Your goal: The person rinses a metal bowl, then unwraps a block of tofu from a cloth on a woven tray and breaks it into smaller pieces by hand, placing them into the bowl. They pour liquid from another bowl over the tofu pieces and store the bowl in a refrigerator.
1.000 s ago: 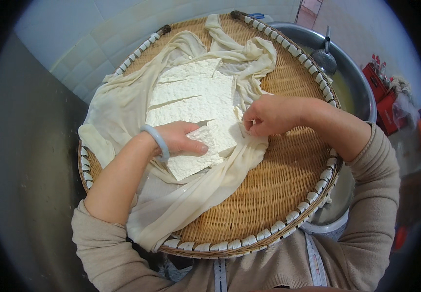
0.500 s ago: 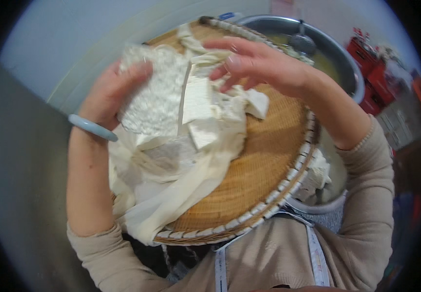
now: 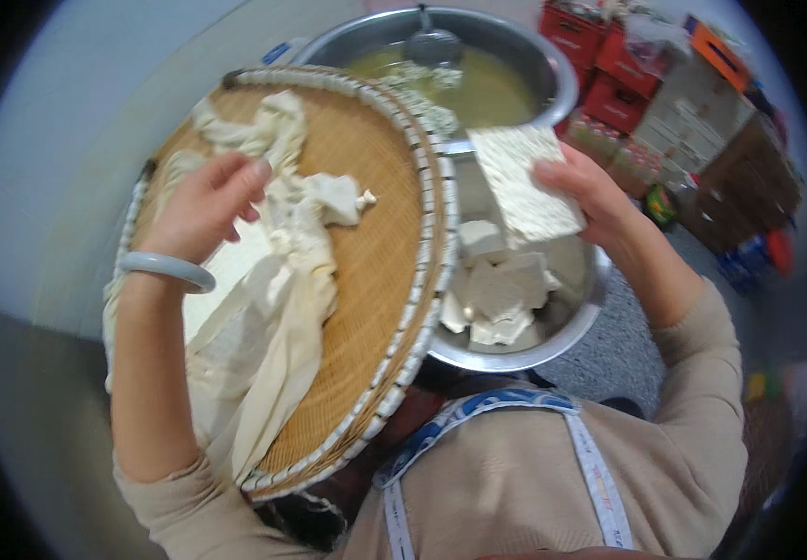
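My right hand (image 3: 595,191) grips a white slab of tofu (image 3: 527,187) by its right edge, thumb on top. The slab is held over the near metal basin (image 3: 598,303), where several white tofu pieces (image 3: 497,289) lie piled. Above the woven tray (image 3: 375,233) on the left hovers my left hand (image 3: 212,201), fingers loosely curled, with nothing visible in them. Below it lies crumpled cream cloth (image 3: 282,345), with more white tofu (image 3: 226,280) partly hidden by the hand and the folds. A small tofu piece (image 3: 336,198) rests at the cloth's right side.
A larger metal basin (image 3: 567,89) at the back holds yellowish liquid, white curds (image 3: 427,112) and a metal ladle (image 3: 433,47). Red crates (image 3: 613,98) and cardboard (image 3: 693,121) stand at the far right. A pale wall (image 3: 77,140) rises on the left.
The tofu slab, earlier in my left hand over the tray, is now in my right hand over the near basin. My view has swung right, bringing both basins more fully into sight.
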### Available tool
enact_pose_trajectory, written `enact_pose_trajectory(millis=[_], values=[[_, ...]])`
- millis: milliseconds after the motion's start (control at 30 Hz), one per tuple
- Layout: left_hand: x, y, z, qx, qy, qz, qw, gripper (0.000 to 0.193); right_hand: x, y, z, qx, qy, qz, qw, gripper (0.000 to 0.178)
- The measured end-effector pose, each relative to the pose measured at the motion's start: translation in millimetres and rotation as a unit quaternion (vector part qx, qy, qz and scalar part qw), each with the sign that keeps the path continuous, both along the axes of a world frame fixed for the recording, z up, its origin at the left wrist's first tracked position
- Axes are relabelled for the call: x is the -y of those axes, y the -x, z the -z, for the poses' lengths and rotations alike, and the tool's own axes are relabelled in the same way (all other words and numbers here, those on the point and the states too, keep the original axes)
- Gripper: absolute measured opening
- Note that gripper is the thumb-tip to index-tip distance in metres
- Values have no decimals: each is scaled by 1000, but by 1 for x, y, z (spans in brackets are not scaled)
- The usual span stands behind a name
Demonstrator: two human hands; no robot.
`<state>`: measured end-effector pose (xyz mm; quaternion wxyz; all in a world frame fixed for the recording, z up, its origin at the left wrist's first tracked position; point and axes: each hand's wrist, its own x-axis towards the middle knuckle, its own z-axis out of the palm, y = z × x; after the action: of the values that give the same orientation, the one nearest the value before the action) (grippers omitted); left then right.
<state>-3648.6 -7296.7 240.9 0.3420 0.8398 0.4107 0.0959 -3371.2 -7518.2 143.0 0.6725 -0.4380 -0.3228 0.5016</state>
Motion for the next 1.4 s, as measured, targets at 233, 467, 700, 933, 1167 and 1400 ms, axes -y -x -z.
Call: enact_pose_trajectory(millis=[233,467,700,933,1167,1400], values=[[-14,77,58,-111,60,-92,988,31,-19,16,45,109,237,-137,956,39],[-20,78,105,-206,48,-147,966,58,-40,15,48,380,342,-238,826,51],[15,56,130,-117,-6,-246,962,68,-36,-14,6,386,250,-116,880,39],[11,50,120,140,131,-316,929,52,-41,-17,-15,370,194,-90,904,31],[-6,63,113,91,234,-324,912,37,-54,-16,-22,363,172,-100,911,31],[-3,68,113,101,254,-312,910,42,-57,-20,-18,365,178,-101,908,32]])
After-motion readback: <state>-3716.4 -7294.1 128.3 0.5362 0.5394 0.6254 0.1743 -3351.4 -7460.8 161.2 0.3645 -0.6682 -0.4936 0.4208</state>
